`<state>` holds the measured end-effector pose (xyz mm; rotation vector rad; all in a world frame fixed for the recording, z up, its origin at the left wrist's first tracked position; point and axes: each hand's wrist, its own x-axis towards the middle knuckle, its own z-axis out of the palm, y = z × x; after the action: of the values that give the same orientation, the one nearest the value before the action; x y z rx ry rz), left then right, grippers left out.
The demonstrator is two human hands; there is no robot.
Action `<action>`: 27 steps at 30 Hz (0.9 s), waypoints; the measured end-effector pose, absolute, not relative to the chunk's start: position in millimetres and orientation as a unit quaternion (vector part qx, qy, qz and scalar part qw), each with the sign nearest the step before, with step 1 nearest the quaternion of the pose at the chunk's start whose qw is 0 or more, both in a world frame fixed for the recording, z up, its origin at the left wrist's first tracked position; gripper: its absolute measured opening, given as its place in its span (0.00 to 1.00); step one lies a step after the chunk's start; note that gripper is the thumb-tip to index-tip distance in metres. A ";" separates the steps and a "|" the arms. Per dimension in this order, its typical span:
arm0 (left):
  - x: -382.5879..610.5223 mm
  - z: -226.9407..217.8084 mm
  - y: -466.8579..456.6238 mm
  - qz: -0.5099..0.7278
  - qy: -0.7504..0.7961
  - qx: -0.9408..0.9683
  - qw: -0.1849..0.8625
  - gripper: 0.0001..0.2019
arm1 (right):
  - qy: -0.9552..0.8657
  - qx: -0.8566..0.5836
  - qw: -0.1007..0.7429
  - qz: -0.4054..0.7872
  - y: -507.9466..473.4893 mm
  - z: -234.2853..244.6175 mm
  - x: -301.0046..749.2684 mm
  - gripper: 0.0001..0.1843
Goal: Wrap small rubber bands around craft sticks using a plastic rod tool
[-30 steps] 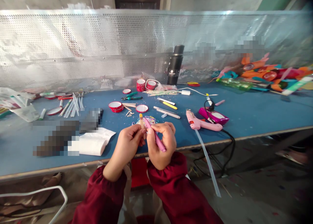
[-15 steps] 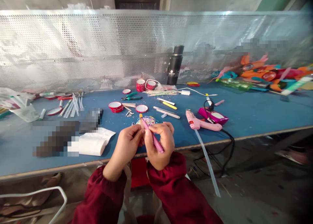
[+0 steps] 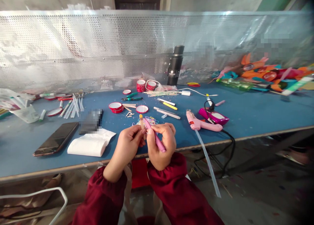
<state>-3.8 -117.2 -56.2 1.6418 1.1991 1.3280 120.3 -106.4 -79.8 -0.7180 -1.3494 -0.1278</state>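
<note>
My left hand (image 3: 130, 141) pinches a small wooden stick (image 3: 141, 122) upright, and its top end is yellow. My right hand (image 3: 162, 144) is closed around a pink marker (image 3: 159, 141), whose upper end leans toward the stick with a slight gap between them. Just beyond my fingers lies a loose pile of colourful rubber bands or loops (image 3: 152, 121), partly hidden by the hands. Behind it are a red-rimmed lid (image 3: 142, 109), a stack of similar lids (image 3: 116, 107) and short wooden stick pieces (image 3: 129, 114).
A pink glue gun (image 3: 203, 124) overhangs the front edge at right, beside a purple box (image 3: 213, 116). Pens (image 3: 167, 113), green pliers (image 3: 132, 98) and a black flask (image 3: 175, 66) stand or lie farther back. A phone (image 3: 56, 139) and tissue (image 3: 88, 144) are at left.
My right hand has shifted slightly right, drawing the pink marker away from the stick. My left hand holds the stick in nearly the same place.
</note>
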 end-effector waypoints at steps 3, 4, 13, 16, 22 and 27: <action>-3.9 -56.5 -117.0 0.516 0.455 0.639 0.345 0.15 | -0.621 -0.313 0.716 -0.059 -106.7 -79.0 120.4 0.05; -4.0 -56.6 -116.9 0.518 0.452 0.640 0.344 0.15 | -0.628 -0.309 0.712 -0.059 -106.9 -78.7 120.4 0.05; -3.3 -55.6 -117.1 0.518 0.458 0.634 0.347 0.16 | -0.620 -0.316 0.716 -0.059 -106.6 -78.8 121.0 0.05; -3.2 -55.1 -117.7 0.522 0.456 0.633 0.346 0.15 | -0.635 -0.308 0.706 -0.058 -107.2 -78.6 121.2 0.05; -3.1 -54.6 -118.1 0.516 0.461 0.634 0.346 0.17 | -0.617 -0.313 0.719 -0.065 -107.7 -78.0 121.2 0.06; -3.2 -55.1 -118.0 0.518 0.465 0.627 0.349 0.17 | -0.626 -0.321 0.708 -0.063 -107.8 -78.1 121.3 0.05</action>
<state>-3.2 -118.0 -55.1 1.6259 1.2051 1.3417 121.3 -107.8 -78.1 -0.7117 -1.3893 -0.1400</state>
